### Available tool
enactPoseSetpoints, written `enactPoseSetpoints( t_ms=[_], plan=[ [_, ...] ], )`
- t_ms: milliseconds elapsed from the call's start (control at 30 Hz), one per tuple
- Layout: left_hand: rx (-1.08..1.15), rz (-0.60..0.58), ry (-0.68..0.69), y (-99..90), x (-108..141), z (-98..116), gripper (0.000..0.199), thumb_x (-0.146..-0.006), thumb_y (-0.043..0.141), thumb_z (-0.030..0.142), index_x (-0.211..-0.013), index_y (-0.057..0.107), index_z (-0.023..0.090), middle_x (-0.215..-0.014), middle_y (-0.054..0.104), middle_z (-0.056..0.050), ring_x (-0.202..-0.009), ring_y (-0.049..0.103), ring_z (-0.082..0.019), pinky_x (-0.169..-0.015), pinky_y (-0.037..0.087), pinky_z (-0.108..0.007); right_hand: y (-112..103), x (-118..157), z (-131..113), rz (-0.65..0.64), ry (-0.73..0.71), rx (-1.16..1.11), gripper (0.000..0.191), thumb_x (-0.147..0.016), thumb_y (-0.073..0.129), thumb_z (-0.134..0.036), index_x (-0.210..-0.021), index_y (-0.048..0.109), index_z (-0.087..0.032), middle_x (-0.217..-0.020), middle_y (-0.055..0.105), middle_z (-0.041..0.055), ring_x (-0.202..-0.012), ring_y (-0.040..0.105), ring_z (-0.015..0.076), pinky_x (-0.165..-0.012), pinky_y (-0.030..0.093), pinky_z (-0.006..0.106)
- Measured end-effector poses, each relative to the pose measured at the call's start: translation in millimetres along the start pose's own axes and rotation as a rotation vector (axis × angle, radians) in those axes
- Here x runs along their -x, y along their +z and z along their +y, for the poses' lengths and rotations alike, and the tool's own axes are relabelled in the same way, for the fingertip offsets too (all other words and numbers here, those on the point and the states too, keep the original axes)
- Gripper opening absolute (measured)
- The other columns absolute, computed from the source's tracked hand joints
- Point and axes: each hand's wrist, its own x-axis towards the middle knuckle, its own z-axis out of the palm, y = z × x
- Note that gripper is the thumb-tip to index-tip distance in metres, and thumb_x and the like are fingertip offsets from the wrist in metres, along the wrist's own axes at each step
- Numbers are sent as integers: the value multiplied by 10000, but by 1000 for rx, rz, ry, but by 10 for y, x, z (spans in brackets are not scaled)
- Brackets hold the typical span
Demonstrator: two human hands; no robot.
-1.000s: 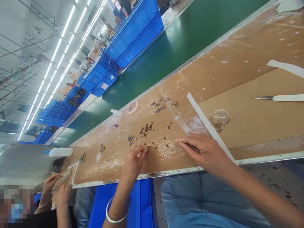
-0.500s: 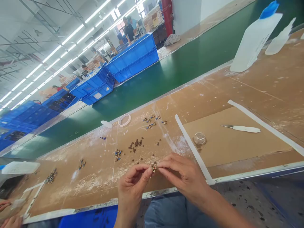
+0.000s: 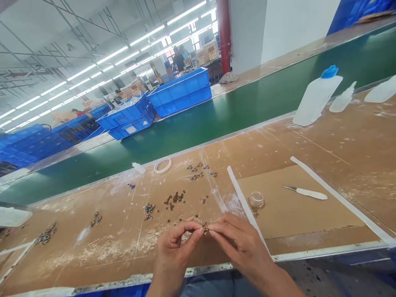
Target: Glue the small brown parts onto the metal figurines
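Two-handed, steadying a tiny piece (image 3: 206, 229) between left hand (image 3: 176, 251) and right hand (image 3: 244, 243), both clamped in fingertip grip on it, near the brown discs (image 3: 176, 198).

bare strip of worktop (image 3: 262, 142) between the tape roll (image 3: 162, 165) and the large white bottle (image 3: 318, 99), clear cup (image 3: 256, 200) and white-handled knife (image 3: 309, 193) obstructing the cardboard sheet (image 3: 297, 214)

A factory floor, shown by the green conveyor belt (image 3: 185, 128), stacked blue crates (image 3: 182, 93) and strip lights (image 3: 113, 54).
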Motion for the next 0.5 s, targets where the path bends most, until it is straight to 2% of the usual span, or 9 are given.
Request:
enactPoseSetpoints(
  t_ms=[100, 167, 267, 400, 500],
  plan=[
    [17, -48, -12, -56, -134, -7, 241, -783, 689, 406, -753, 710, 168, -750, 680, -30, -742, 638, -140, -736, 502, -217, -45, -45, 37, -30, -8, 64, 132, -916, 555, -112, -980, 650, -177, -833, 622, 4, -768, 576, 103, -685, 446, 207],
    [7, -56, -56, -108, -336, -17, 281, -769, 676, 428, -764, 701, 148, -757, 678, -45, -724, 619, -142, -703, 490, -226, -68, -51, 79, -16, 8, 132, 155, -930, 545, -155, -1044, 646, -180, -895, 643, 17, -811, 599, 119, -721, 470, 224],
    [-83, 28, -99, -191, -829, -128, 331, -668, 676, 454, -745, 690, 133, -772, 676, -52, -741, 601, -148, -712, 463, -237, -24, 17, 166, 39, 63, 184, 171, -944, 519, -177, -1067, 639, -189, -945, 658, 21, -840, 621, 120, -757, 486, 225],
    [-121, 95, -97, -259, -1544, -365, 348, -580, 657, 446, -702, 670, 120, -663, 638, -43, -617, 526, -138, -623, 399, -248, 164, 217, 280, 9, 129, 105, 183, -936, 497, -139, -1031, 637, -209, -909, 653, 0, -825, 620, 105, -736, 473, 200],
    [-151, 112, -80, -225, -1863, -424, 297, -550, 654, 410, -652, 668, 131, -656, 644, -43, -629, 523, -152, -627, 378, -253, 282, 320, 337, 36, 181, 55, 219, -934, 478, -134, -1051, 640, -223, -908, 645, 1, -846, 606, 110, -767, 451, 209]
  ],
)
